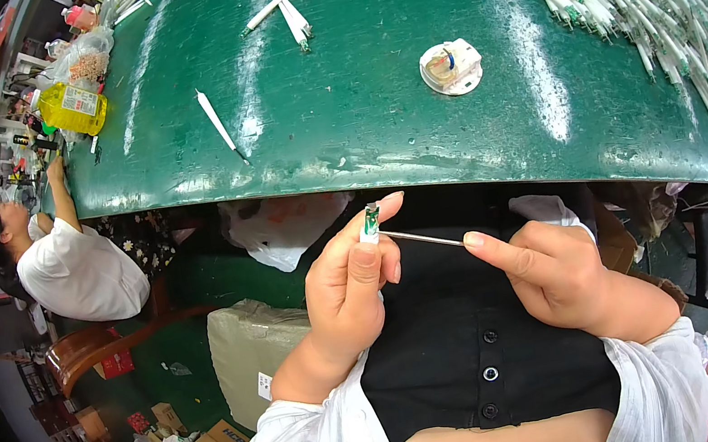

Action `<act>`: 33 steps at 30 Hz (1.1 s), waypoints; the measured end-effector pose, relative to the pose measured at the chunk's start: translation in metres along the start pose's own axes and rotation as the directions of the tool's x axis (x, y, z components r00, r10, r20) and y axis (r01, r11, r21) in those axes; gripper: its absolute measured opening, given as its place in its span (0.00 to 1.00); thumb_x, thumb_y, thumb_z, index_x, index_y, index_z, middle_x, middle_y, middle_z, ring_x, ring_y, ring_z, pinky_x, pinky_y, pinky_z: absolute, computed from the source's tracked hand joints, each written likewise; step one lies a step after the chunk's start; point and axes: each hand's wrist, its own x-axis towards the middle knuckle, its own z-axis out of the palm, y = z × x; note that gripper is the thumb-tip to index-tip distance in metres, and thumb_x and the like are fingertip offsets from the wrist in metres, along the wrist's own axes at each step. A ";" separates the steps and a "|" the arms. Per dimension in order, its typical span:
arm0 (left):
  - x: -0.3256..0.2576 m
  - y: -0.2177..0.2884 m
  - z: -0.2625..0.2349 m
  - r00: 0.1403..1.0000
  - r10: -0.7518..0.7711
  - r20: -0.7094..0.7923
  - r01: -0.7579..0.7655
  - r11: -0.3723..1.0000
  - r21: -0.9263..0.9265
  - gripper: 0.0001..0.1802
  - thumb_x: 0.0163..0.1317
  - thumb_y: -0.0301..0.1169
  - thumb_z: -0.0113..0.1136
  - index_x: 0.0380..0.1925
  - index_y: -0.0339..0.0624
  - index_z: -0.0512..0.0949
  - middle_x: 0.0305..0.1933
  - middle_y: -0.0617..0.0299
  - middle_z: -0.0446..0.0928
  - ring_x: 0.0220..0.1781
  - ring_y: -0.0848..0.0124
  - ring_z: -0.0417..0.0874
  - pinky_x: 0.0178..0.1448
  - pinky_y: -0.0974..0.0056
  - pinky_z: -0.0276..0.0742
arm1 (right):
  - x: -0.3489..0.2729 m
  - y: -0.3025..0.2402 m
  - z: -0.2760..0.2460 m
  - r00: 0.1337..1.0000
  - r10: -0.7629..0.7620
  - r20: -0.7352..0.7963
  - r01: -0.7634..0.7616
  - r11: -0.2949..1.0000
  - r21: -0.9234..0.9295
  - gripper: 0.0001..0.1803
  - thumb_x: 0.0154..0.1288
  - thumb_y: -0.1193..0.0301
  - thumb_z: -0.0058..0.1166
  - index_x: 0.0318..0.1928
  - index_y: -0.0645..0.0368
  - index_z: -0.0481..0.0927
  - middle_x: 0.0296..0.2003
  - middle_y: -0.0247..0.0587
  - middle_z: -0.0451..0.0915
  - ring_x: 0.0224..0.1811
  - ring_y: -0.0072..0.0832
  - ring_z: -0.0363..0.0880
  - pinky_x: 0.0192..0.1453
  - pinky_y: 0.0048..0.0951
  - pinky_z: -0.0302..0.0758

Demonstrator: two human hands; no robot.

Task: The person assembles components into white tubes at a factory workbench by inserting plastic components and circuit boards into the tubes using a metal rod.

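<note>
Just in front of the table edge, my left hand (347, 281) pinches a small white piece with a green circuit-board end (371, 223) between thumb and fingers. The green end points up. The rest of the piece is hidden in the hand. My right hand (549, 270) is closed on a thin metal rod (422, 237), index finger stretched along it. The rod's far end reaches the fingers of my left hand, close beside the white piece. Whether the rod touches that piece I cannot tell.
On the green table (348, 121) lie a single white tapered stick (215, 121), several more at the back, and a big pile of them (633, 5) at right. A round white holder (451, 68) stands nearby. A yellow bottle (72, 108) and another person (76, 262) are at left.
</note>
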 end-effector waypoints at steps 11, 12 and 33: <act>-0.001 0.000 0.000 0.999 0.037 0.025 -0.040 0.991 0.130 0.24 0.72 0.41 0.41 0.55 0.30 0.70 0.21 0.69 0.67 0.23 0.84 0.62 0.27 0.77 0.55 | -0.002 -0.002 -0.004 1.000 0.020 0.011 -0.020 1.000 -0.007 0.32 0.43 0.83 0.57 0.54 0.48 0.79 0.17 0.32 0.65 0.14 0.25 0.66 0.15 0.26 0.65; -0.001 0.000 -0.001 0.998 0.022 0.054 -0.026 0.997 0.070 0.24 0.72 0.40 0.41 0.55 0.29 0.70 0.21 0.69 0.66 0.23 0.83 0.64 0.28 0.77 0.58 | -0.001 -0.002 -0.006 0.999 0.015 0.039 -0.015 1.000 0.008 0.31 0.42 0.86 0.55 0.53 0.53 0.79 0.18 0.33 0.67 0.16 0.26 0.68 0.17 0.26 0.65; 0.007 0.006 0.009 0.966 -0.226 0.129 0.240 0.965 -0.104 0.22 0.73 0.36 0.38 0.60 0.34 0.66 0.24 0.69 0.68 0.24 0.83 0.63 0.29 0.77 0.60 | 0.022 0.001 -0.011 0.963 0.076 -0.259 -0.022 0.979 0.205 0.17 0.47 0.80 0.62 0.41 0.62 0.78 0.29 0.41 0.79 0.19 0.28 0.74 0.19 0.25 0.69</act>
